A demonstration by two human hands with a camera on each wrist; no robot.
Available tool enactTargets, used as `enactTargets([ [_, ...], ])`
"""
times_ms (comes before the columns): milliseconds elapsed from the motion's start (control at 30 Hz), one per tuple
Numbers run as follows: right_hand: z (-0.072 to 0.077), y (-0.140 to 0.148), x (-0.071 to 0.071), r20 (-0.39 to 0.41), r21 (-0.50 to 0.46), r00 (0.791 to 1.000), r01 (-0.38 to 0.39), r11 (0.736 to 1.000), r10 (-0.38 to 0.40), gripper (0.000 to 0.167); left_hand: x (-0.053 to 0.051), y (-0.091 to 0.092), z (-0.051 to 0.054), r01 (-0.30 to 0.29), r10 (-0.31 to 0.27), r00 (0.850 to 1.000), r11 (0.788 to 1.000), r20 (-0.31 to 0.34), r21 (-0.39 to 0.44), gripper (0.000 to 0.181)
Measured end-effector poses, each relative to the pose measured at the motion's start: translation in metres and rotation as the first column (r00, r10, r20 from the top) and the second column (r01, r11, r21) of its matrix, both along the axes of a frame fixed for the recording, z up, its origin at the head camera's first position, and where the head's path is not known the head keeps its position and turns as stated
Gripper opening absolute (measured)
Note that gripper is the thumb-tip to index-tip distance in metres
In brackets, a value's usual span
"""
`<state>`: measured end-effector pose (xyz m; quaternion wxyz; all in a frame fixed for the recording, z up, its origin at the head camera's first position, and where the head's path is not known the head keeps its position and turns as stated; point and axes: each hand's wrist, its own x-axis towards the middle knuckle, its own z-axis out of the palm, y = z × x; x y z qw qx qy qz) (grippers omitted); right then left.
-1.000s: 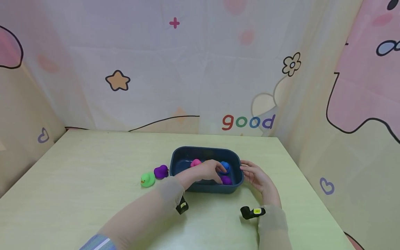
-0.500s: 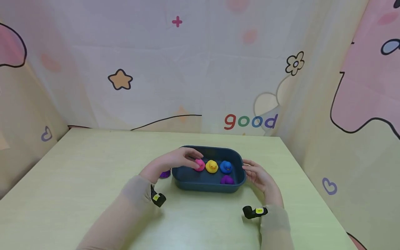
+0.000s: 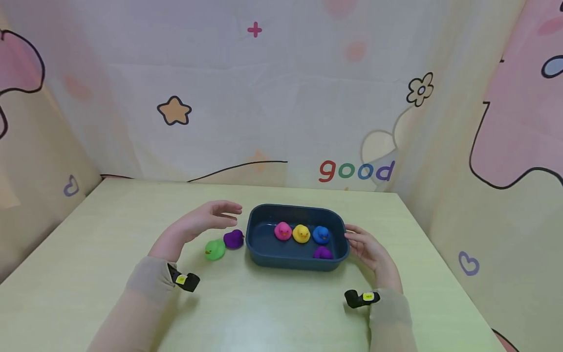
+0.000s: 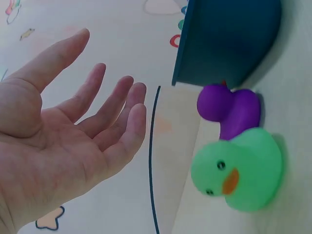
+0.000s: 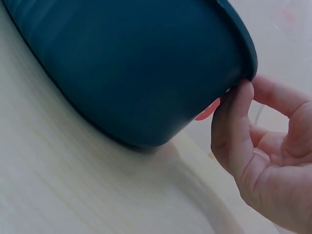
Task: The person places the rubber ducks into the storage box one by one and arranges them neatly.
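Observation:
My left hand [image 3: 204, 220] is held above the table left of the bin, its palm bare and fingers loosely extended in the left wrist view. Below it lie a green toy duck [image 3: 215, 250] and a purple toy duck [image 3: 234, 239], side by side. My right hand [image 3: 371, 252] touches the right end of a dark blue bin [image 3: 292, 261] with its fingertips, just under the rim in the right wrist view. Inside the bin sit a pink duck [image 3: 283, 231], a yellow duck [image 3: 301, 233], a blue duck [image 3: 321, 235] and a second purple duck [image 3: 323, 253], partly hidden by the front wall.
The pale wooden table [image 3: 264, 308] stretches around the bin. A printed cloth backdrop [image 3: 246, 98] encloses its back and sides. A black wrist camera [image 3: 186, 281] is strapped to the left wrist, another camera [image 3: 360, 298] to the right.
My left hand has moved left out of the bin, from the blue duck past the pink one to above the two ducks outside. The right hand keeps its place at the bin's end.

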<state>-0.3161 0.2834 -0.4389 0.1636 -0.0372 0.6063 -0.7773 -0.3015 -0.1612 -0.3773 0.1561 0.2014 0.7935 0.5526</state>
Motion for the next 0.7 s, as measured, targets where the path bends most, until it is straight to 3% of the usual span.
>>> enactTargets([
  [200, 0.006, -0.001, 0.003, 0.013, -0.015, 1.0, -0.002, 1.0, 0.002, 0.02, 0.001, -0.021, -0.014, -0.021, 0.022, 0.999, 1.0, 0.027, -0.011, 0.057],
  [400, 0.014, -0.006, 0.009, 0.015, -0.01, 1.0, -0.014, 1.0, 0.014, 0.021, -0.001, -0.045, -0.031, 0.015, -0.014, 0.998, 1.0, 0.067, -0.008, 0.064],
  [700, -0.001, 0.001, -0.001, 0.01, -0.014, 1.0, -0.003, 1.0, 0.003, 0.022, -0.001, -0.068, -0.052, 0.078, -0.076, 0.994, 0.997, 0.085, -0.02, 0.068],
])
